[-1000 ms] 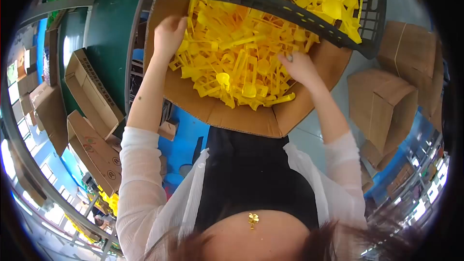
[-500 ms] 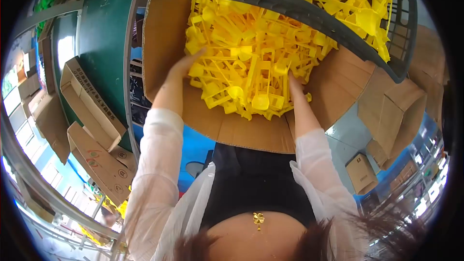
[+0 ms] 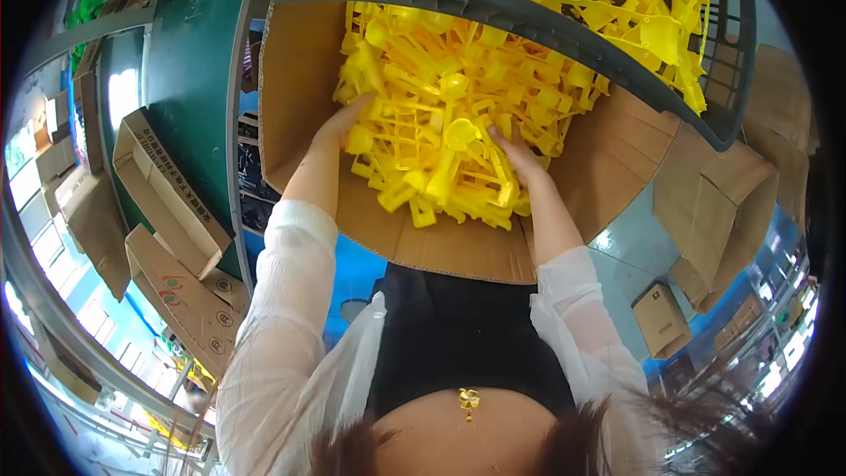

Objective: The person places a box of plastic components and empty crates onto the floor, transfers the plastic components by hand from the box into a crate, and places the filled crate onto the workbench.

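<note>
A heap of yellow plastic parts (image 3: 441, 92) fills the open cardboard box (image 3: 423, 247) in front of me. The pieces look like tangled moulded frames and small cups. At the heap's left side, my left hand (image 3: 346, 119) is pressed in, its fingertips hidden among the parts. My right hand (image 3: 522, 157) holds the near right side, its fingers curved against the pieces and partly covered. Between both hands lies a loose clump, slightly blurred. Above the box's far side stands a dark grey plastic crate (image 3: 493, 2), holding more yellow parts.
To the left, a green tabletop (image 3: 189, 62) carries long open cardboard trays (image 3: 167, 185). Opened cardboard boxes (image 3: 714, 203) and a small closed carton (image 3: 661, 320) are on the floor at right. The crate's rim overhangs the box.
My right hand has moved left and inward, with more of its fingers showing. The near yellow parts have shifted and tumbled toward me. My left hand has dropped slightly.
</note>
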Motion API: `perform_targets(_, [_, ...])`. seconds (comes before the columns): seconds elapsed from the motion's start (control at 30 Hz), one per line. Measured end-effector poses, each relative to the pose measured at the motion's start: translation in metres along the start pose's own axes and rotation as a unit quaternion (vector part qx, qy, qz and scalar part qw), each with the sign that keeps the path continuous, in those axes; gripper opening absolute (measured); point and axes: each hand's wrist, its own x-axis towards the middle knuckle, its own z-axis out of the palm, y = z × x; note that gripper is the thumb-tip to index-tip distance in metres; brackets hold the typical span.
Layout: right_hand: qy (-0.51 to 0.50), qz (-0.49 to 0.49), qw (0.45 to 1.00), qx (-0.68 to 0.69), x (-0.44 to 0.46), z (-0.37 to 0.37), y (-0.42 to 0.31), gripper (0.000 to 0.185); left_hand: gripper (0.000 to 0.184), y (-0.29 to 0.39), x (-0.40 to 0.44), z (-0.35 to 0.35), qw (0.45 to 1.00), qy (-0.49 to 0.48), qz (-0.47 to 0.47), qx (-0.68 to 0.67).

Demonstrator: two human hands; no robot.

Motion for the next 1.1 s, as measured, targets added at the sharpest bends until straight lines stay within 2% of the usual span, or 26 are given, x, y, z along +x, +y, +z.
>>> perform_targets(0.03, [-0.026, 0.024, 0.999, 0.032, -0.002, -0.005, -0.002, 0.094, 0.047, -0.004, -0.003, 0.003, 1.000, -0.018, -0.006, -0.008])
perform_targets(0.1, [-0.101, 0.046, 0.982, 0.151, -0.016, -0.012, -0.007, 0.086, 0.049, -0.016, -0.015, 0.009, 0.997, -0.044, -0.057, 0.003])
perform_targets(0.17, [-0.197, 0.031, 0.928, 0.314, -0.035, -0.018, -0.022, 0.076, 0.052, -0.027, -0.028, 0.015, 0.995, -0.039, -0.084, -0.019])
perform_targets(0.2, [-0.201, 0.038, 0.929, 0.309, -0.029, -0.018, -0.024, 0.075, 0.059, -0.034, -0.030, 0.019, 0.992, -0.093, -0.071, -0.054])
perform_targets(0.3, [-0.208, 0.074, 0.928, 0.301, -0.020, -0.015, -0.017, 0.070, 0.061, -0.012, -0.033, 0.021, 0.972, -0.096, -0.209, 0.044])
perform_targets(0.33, [-0.205, 0.042, 0.934, 0.289, -0.027, -0.015, -0.022, 0.075, 0.063, -0.008, -0.035, 0.026, 0.967, -0.122, -0.225, -0.003])
perform_targets(0.43, [-0.233, 0.038, 0.907, 0.349, -0.027, -0.020, -0.015, 0.079, 0.074, -0.006, -0.039, 0.029, 0.962, -0.074, -0.148, 0.218])
perform_targets(0.53, [-0.114, -0.008, 0.974, 0.197, -0.005, -0.003, 0.009, 0.080, 0.069, -0.014, -0.004, 0.024, 0.979, -0.125, -0.092, 0.134])
perform_targets(0.57, [-0.106, -0.012, 0.973, 0.205, 0.000, -0.002, 0.011, 0.079, 0.067, -0.016, 0.008, 0.024, 0.982, -0.142, -0.069, 0.105])
perform_targets(0.63, [-0.093, -0.016, 0.970, 0.222, -0.006, 0.008, 0.001, 0.078, 0.062, -0.014, -0.002, 0.037, 0.982, -0.142, -0.087, 0.086])
perform_targets(0.67, [-0.109, 0.005, 0.961, 0.253, -0.015, 0.006, -0.010, 0.077, 0.060, -0.012, -0.013, 0.045, 0.983, -0.139, -0.096, 0.077])
perform_targets(0.77, [-0.151, -0.036, 0.952, 0.263, -0.038, 0.008, -0.038, 0.077, 0.056, -0.010, -0.050, 0.075, 0.978, -0.166, -0.109, 0.057])
perform_targets(0.8, [-0.190, -0.050, 0.943, 0.268, -0.044, 0.008, -0.052, 0.078, 0.053, 0.001, -0.065, 0.085, 0.974, -0.156, -0.122, 0.110])
perform_targets(0.9, [-0.207, -0.063, 0.954, 0.208, -0.053, 0.015, -0.078, 0.078, 0.049, -0.005, -0.071, 0.093, 0.974, -0.216, -0.055, 0.035])
perform_targets(0.93, [-0.191, -0.034, 0.951, 0.241, -0.061, 0.018, -0.084, 0.075, 0.045, -0.006, -0.072, 0.096, 0.978, -0.202, -0.041, 0.030])
perform_targets(1.03, [-0.258, -0.087, 0.942, 0.197, -0.066, 0.024, -0.089, 0.069, 0.043, 0.001, -0.106, 0.120, 0.978, -0.118, 0.071, 0.156])
perform_targets(1.07, [-0.240, -0.092, 0.949, 0.183, -0.077, 0.029, -0.101, 0.066, 0.042, 0.004, -0.125, 0.132, 0.989, -0.146, 0.027, -0.022])
perform_targets(1.1, [-0.235, -0.087, 0.951, 0.183, -0.082, 0.032, -0.111, 0.065, 0.041, 0.006, -0.136, 0.140, 0.989, -0.132, 0.062, -0.019])
